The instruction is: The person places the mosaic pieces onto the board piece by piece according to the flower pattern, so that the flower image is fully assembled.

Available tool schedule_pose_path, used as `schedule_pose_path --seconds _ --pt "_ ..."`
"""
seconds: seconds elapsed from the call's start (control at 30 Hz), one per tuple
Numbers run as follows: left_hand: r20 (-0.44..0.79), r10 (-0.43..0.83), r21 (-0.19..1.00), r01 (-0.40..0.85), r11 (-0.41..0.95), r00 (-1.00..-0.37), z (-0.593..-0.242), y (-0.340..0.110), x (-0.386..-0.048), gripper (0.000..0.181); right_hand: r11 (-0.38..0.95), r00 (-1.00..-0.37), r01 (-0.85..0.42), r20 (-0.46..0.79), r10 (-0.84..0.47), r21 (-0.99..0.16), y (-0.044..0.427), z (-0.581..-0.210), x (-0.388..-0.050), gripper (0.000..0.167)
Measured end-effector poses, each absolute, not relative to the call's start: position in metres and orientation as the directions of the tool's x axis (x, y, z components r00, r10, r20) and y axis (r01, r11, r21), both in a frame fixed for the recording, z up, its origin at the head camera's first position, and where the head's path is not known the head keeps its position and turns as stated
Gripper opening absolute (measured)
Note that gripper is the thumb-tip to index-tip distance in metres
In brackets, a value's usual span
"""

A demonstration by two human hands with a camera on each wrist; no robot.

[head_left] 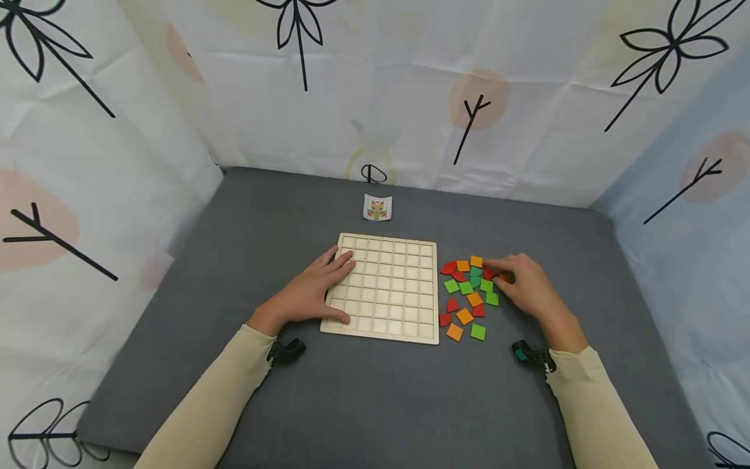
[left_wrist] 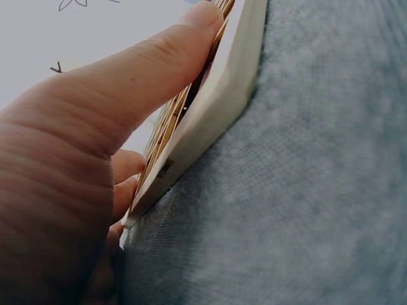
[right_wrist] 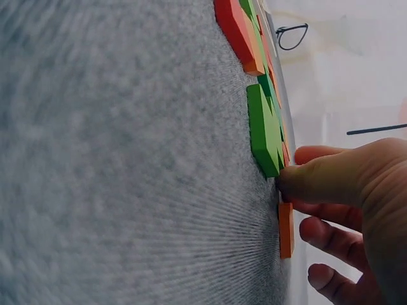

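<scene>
The wooden board [head_left: 389, 286] lies flat in front of me, its grid of square cells facing up, between my two hands and nearer the left. My left hand [head_left: 313, 290] rests on its left side, fingers spread over the far part of that edge and thumb set apart on the near part.

The loose tiles [head_left: 465, 316], in red, orange, light green and dark green, lie just beside the board's right side, between it and my right hand [head_left: 530, 286]. That hand is at the far right of the group, thumb and forefinger close together at a red tile [head_left: 488, 274]; whether they pinch it, I cannot tell. The other fingers are loosely bent and apart, near an orange tile [right_wrist: 286, 230].

Beyond the board lies a small card [head_left: 377, 208] with a coloured picture. All of it sits on a grey table [head_left: 375, 404], backed by pale cloth [head_left: 404, 78] printed with black plant outlines. My sleeves [head_left: 217, 404] are beige.
</scene>
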State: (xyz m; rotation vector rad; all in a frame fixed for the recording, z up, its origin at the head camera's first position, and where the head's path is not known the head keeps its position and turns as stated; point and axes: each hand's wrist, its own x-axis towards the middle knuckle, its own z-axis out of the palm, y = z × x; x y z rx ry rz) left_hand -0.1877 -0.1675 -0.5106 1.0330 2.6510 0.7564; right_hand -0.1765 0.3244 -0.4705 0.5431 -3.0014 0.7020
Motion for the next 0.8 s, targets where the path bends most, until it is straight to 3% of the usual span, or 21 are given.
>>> schedule_pose_path --seconds 0.27,0.53,0.8 --pt "-0.003 0.670 0.542 0.562 0.625 -0.742 -0.5118 -0.1663 -0.1875 0.127 0.851 -0.947 -0.316 0.082 -0.311 -0.420 0.3247 -0.4702 -0.1740 0.028" --pt "0.007 0.678 0.538 0.574 0.617 -0.735 -0.5097 -0.1653 -0.1863 0.127 0.874 -0.953 -0.297 0.058 -0.299 -0.385 0.3244 -0.4725 -0.1741 0.034" --pt "0.013 0.677 0.537 0.576 0.616 -0.736 -0.5082 -0.1648 -0.1873 0.126 0.856 -0.943 -0.323 0.059 -0.328 -0.404 0.3258 -0.4706 -0.1790 0.023"
